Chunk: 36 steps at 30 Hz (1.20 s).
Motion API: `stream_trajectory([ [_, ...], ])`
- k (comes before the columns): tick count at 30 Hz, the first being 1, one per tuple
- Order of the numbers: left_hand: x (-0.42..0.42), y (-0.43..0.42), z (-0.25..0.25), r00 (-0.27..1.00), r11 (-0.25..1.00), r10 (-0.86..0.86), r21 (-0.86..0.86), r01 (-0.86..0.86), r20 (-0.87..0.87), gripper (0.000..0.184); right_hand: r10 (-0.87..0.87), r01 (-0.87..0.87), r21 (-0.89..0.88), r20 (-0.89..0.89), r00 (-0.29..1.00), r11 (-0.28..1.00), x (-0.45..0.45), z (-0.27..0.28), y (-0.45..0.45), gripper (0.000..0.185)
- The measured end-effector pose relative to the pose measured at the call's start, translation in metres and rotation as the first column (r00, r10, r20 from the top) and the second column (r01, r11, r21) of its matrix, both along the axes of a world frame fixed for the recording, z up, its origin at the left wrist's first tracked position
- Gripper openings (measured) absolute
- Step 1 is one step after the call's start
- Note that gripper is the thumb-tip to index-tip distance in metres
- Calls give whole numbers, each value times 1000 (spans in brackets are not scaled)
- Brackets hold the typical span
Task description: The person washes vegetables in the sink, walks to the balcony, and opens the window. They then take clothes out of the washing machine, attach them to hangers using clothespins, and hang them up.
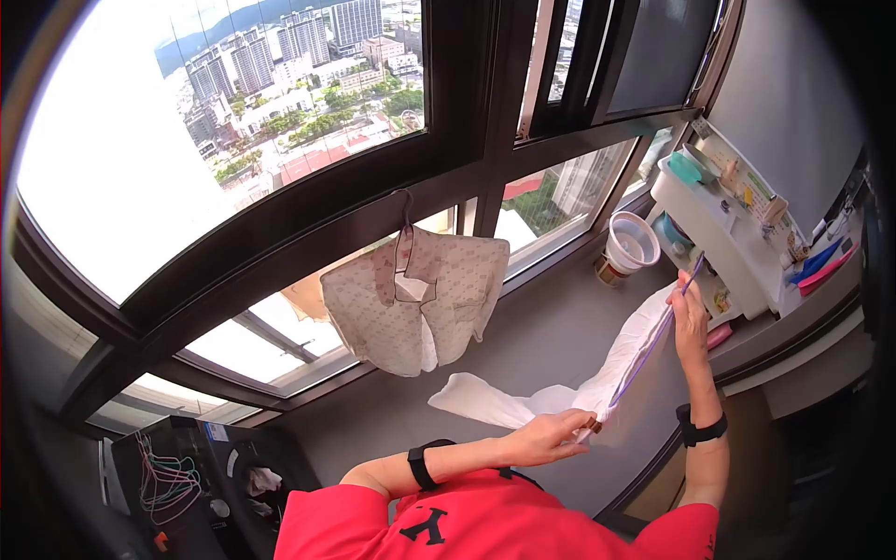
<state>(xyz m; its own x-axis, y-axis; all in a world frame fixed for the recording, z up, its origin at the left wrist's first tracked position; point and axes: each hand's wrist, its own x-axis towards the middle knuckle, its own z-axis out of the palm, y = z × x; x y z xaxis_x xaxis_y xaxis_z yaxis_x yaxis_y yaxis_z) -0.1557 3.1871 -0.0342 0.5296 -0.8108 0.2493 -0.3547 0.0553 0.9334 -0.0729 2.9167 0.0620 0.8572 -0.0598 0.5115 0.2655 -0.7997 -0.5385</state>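
Observation:
A white garment [560, 399] stretches between my two hands, one long narrow part of it trailing out to the left. My left hand [553, 439] is closed at its near end, beside a small brown piece [594, 426] that I cannot make out fully. Along the garment's edge runs a thin purple hanger [644, 353]. My right hand [689, 322] is closed around the upper end of this hanger and the cloth there. A pale patterned shirt [420, 294] hangs on a dark hanger [405, 219] from the window frame, in front of my hands.
Several wire hangers [168, 478] lie on a dark machine [224, 523] at the lower left. A white bucket [632, 245] stands on the floor [532, 327] by the window. To the right is a white washstand [723, 224] with basins and small items.

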Motion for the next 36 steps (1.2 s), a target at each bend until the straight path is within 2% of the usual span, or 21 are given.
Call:
stream_trajectory([
  [1,-8,-14,-2,1000,997,-20,-80,21,23,45,31,-33,-42,-46,998,999,3,-8,-15,28],
  [2,-16,-28,-4,998,1000,-10,-28,11,60,46,58,-65,-84,-91,994,994,5,-13,-24,28],
  [3,-23,-41,-8,996,1000,-6,26,3,94,46,92,-46,202,-227,970,978,-1,-9,-15,28],
  [4,-29,-52,-12,992,997,-8,83,-2,124,47,187,-26,431,-334,924,902,-6,-10,-15,28],
  [6,-35,-64,-18,993,991,-17,130,2,116,49,418,131,778,-462,783,614,-15,-15,-19,29],
  [9,-44,-74,-31,987,984,60,158,-83,146,46,514,44,770,-465,721,636,-14,-27,-22,32],
  [11,-50,-57,-37,967,964,177,167,-208,185,43,592,-14,785,-456,665,620,-6,-29,-15,34],
  [12,-54,-42,-26,956,933,272,213,-291,112,38,641,-45,788,-464,611,613,-1,-30,-10,35],
  [13,-60,-26,-33,918,892,378,216,-396,122,37,687,-78,793,-468,556,604,5,-29,-4,35],
  [16,-92,27,-47,677,626,724,289,-725,132,34,773,-184,780,-500,391,598,19,-34,22,36],
  [18,-126,59,-57,465,420,884,345,-839,54,30,796,-266,755,-527,298,599,25,-31,50,36],
  [20,-164,84,-76,257,223,965,362,-905,48,29,814,-348,736,-526,247,581,35,-27,82,34],
  [21,-182,92,-82,152,119,987,374,-920,60,28,824,-375,735,-521,221,565,42,-25,98,34],
  [24,-226,105,-91,-55,-26,997,443,-896,-51,28,851,-501,702,-499,161,506,71,-27,144,35],
  [28,-249,116,-93,-212,-143,971,445,-884,-109,28,802,-603,635,-598,13,483,92,-29,183,33],
  [30,-251,126,-98,-262,-185,956,422,-887,-132,27,778,-589,681,-613,-137,434,89,-19,195,30],
  [32,-254,135,-105,-308,-219,935,397,-891,-175,27,750,-603,658,-645,-144,451,89,-5,214,30],
  [36,-253,158,-109,-335,-246,925,391,-887,-180,27,825,-706,548,-558,91,449,123,-6,256,31],
])
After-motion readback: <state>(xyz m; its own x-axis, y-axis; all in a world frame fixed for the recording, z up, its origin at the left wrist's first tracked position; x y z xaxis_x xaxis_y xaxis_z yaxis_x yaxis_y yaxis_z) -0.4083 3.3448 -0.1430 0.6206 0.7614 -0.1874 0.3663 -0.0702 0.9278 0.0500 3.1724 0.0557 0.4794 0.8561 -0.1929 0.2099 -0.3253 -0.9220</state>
